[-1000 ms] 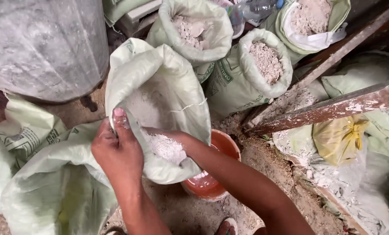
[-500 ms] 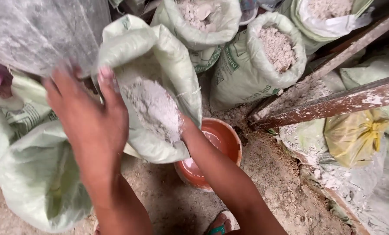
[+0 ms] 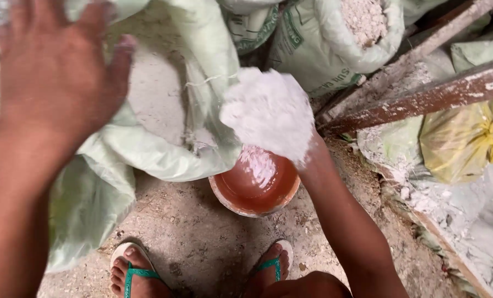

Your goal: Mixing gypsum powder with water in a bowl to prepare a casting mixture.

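Observation:
My right hand [image 3: 271,113] is cupped around a heap of white powder, held just above an orange-brown bowl [image 3: 256,185] that stands on the dirt floor with a little powder in it. My left hand [image 3: 53,77] is raised close to the camera, fingers spread, holding nothing, in front of the open pale green sack [image 3: 163,105] of grey-white powder. The sack leans toward the bowl. My feet in green-strapped sandals [image 3: 133,265] stand at the bottom edge.
More open sacks of coarse white powder [image 3: 362,22] stand behind. A rusty powder-dusted beam [image 3: 423,99] runs across the right side. A tied yellow bag [image 3: 467,140] lies by it, and spilled powder covers the ground at right.
My right hand has come out of the sack with a heap of powder and now hovers over the bowl. My left hand has let go of the sack's rim and risen toward the camera.

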